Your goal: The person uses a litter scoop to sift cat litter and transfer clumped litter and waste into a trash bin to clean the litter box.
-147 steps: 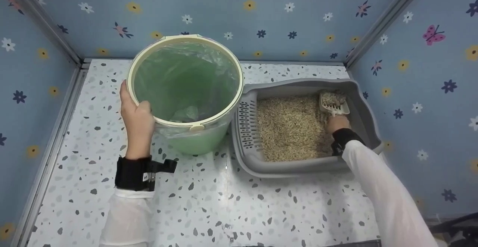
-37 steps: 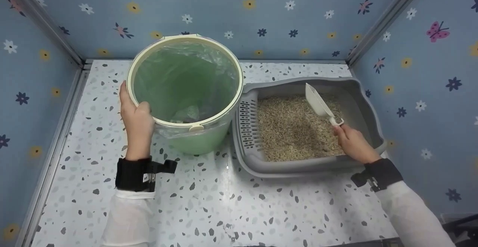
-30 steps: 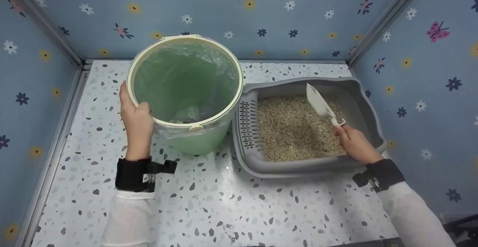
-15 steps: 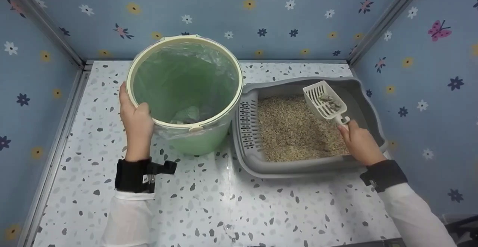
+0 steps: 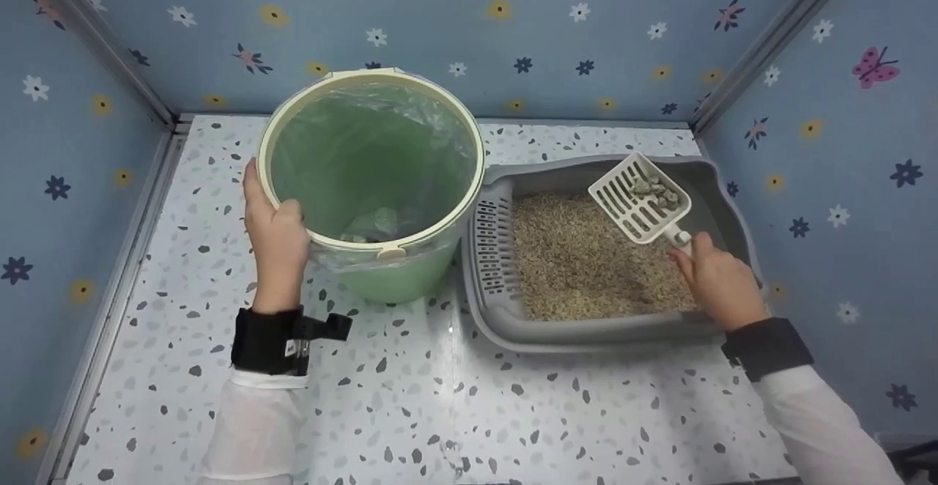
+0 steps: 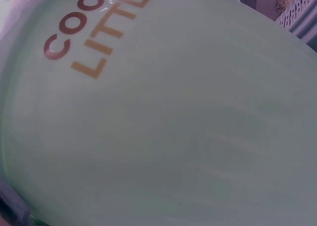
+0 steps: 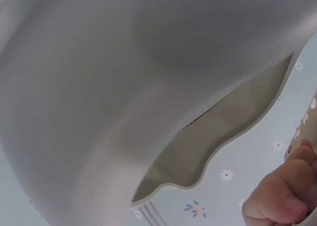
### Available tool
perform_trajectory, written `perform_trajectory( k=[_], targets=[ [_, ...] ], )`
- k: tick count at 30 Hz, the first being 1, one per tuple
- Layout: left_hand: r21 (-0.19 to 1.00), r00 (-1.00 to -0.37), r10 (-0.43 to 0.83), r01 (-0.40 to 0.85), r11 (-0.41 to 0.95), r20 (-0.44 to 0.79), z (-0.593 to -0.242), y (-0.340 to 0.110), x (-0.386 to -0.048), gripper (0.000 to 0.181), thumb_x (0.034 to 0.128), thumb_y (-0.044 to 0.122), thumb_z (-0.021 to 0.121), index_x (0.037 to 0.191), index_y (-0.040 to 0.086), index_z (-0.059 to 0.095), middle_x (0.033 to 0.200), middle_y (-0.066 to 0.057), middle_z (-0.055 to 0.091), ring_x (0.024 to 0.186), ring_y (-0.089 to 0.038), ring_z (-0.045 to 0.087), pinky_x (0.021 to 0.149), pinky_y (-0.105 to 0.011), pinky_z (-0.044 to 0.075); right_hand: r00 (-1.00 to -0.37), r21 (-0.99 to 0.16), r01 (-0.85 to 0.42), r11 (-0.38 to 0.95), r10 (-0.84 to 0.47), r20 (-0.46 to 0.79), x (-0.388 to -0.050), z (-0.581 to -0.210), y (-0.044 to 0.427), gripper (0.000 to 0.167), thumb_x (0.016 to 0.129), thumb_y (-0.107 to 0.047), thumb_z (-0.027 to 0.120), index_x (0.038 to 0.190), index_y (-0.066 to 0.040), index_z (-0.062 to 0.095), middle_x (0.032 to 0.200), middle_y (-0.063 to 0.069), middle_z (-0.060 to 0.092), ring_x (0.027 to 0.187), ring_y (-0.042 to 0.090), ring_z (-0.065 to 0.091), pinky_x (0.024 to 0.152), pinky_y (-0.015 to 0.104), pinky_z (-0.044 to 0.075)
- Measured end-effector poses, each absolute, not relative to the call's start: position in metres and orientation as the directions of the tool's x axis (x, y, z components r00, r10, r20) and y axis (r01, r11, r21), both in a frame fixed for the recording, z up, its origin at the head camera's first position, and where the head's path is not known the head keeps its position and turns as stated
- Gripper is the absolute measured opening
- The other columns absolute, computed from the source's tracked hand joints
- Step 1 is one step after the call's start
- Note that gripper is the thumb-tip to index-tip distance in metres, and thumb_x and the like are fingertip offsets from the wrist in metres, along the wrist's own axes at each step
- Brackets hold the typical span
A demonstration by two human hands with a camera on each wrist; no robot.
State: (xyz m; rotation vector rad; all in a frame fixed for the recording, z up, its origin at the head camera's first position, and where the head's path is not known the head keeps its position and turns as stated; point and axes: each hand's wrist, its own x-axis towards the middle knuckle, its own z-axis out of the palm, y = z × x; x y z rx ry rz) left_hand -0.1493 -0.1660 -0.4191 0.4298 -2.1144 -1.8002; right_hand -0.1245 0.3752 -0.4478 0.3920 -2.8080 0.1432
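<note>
My left hand (image 5: 277, 243) grips the cream rim of a green trash can (image 5: 396, 283), its thumb over the edge. A clear bag lines the can, with some crumpled material at the bottom. In the left wrist view the can's lettered wall (image 6: 173, 122) fills most of the frame. My right hand (image 5: 725, 283) holds a white slotted litter scoop (image 5: 639, 210) by its handle, above the grey litter box (image 5: 586, 335). Several greyish clumps (image 5: 656, 190) lie on the scoop. The right wrist view shows curled fingers (image 7: 282, 196) at the lower right.
Tan granular litter (image 5: 579, 258) covers much of the box floor. The box has a perforated ledge (image 5: 495, 250) on its left, close beside the can. Blue flowered walls (image 5: 498, 38) enclose the speckled white surface (image 5: 396, 412) on three sides.
From down in the litter, the right hand has lifted the scoop above the box and turned its slotted face up, with clumps on it. The left hand keeps its hold on the can.
</note>
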Motion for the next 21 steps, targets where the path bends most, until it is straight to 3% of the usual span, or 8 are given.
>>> perform_trajectory(
  k=[5, 10, 21],
  targets=[
    [0.985, -0.900, -0.433, -0.027, 0.168, 0.050, -0.416, -0.168, -0.148, 0.072, 0.0851, -0.007, 0.032, 0.152, 0.010, 0.010, 0.156, -0.006, 0.022, 0.137, -0.018, 0.032, 0.108, -0.031, 0.032, -0.903, -0.049, -0.297, 0.954, -0.264, 0.340, -0.125, -0.447, 0.373, 0.031, 0.089, -0.017, 0.065, 0.084, 0.002, 0.040, 0.049, 0.008, 0.040, 0.036, 0.025, 0.041, 0.031, 0.039, 0.032],
    [0.982, -0.896, -0.440, -0.025, 0.189, 0.062, -0.417, -0.168, -0.146, 0.072, 0.0850, -0.005, 0.032, 0.152, 0.010, 0.012, 0.154, -0.008, 0.026, 0.134, -0.022, 0.037, 0.106, -0.035, 0.036, -0.924, -0.088, -0.281, 0.956, -0.245, 0.292, -0.123, -0.446, 0.371, 0.030, 0.090, -0.019, 0.063, 0.085, 0.001, 0.040, 0.049, 0.008, 0.041, 0.037, 0.025, 0.042, 0.031, 0.037, 0.032],
    [0.986, -0.903, -0.422, 0.011, 0.166, 0.081, -0.407, -0.163, -0.139, 0.068, 0.0866, -0.008, 0.030, 0.151, 0.006, 0.013, 0.154, -0.013, 0.025, 0.134, -0.030, 0.037, 0.102, -0.039, 0.039, -0.978, -0.326, -0.188, 0.926, -0.206, -0.022, -0.123, -0.431, 0.363, 0.035, 0.099, -0.036, 0.045, 0.093, -0.002, 0.047, 0.060, 0.003, 0.042, 0.050, 0.018, 0.042, 0.047, 0.033, 0.034]
  ],
)
